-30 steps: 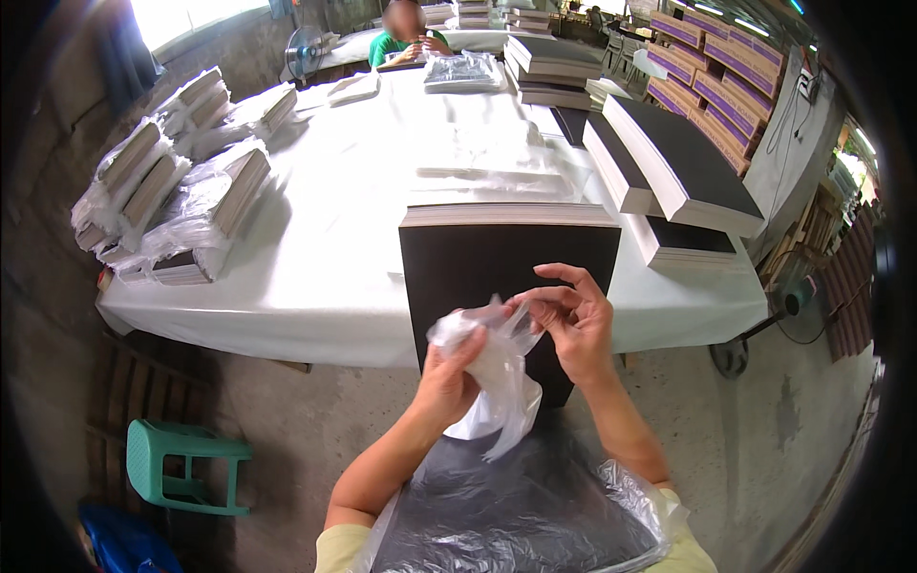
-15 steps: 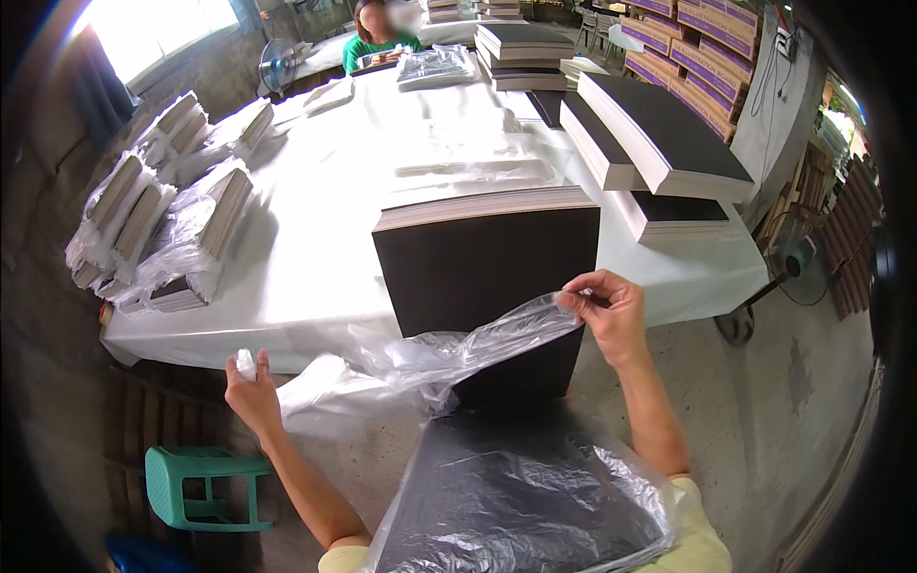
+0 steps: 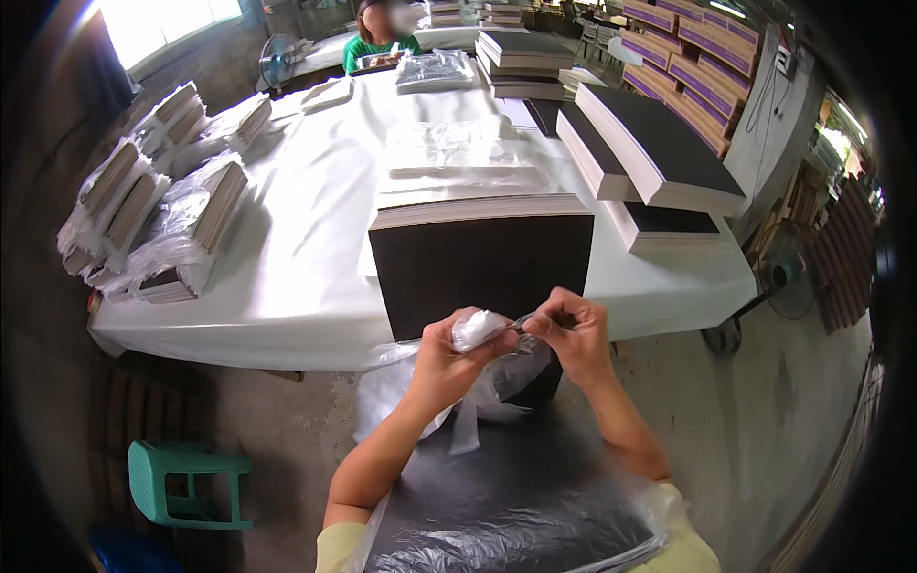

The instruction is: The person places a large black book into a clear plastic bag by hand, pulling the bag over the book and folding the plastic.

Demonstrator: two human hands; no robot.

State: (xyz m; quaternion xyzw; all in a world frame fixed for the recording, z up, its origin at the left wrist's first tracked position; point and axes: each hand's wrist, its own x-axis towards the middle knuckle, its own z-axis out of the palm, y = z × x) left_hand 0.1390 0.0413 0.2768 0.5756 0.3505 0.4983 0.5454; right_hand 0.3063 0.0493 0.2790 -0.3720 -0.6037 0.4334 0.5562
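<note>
Both hands meet in front of a thick upright stack of black-faced boards point(image 3: 482, 258). My left hand point(image 3: 439, 374) is closed around a crumpled wad of white plastic point(image 3: 478, 330). Thumb to fingers, my right hand point(image 3: 579, 346) pinches a bit of thin clear plastic beside that wad. Loose folds of a clear plastic bag point(image 3: 382, 392) hang below the hands, against the stack's lower front. Nearest me, clear plastic sheeting lies over a black surface point(image 3: 506, 497). How the wad and the bag join is hidden by my fingers.
The stack stands at the near edge of a white-covered table point(image 3: 315, 239). Plastic-wrapped board bundles point(image 3: 196, 224) sit left, black-topped stacks point(image 3: 659, 143) right. A green stool point(image 3: 191, 482) is lower left, a fan point(image 3: 788, 277) right. Across the table sits a person in green point(image 3: 368, 53).
My left hand has swung right and up to meet my right hand, which moved slightly left. The plastic stretched between them is now gathered together in front of the stack.
</note>
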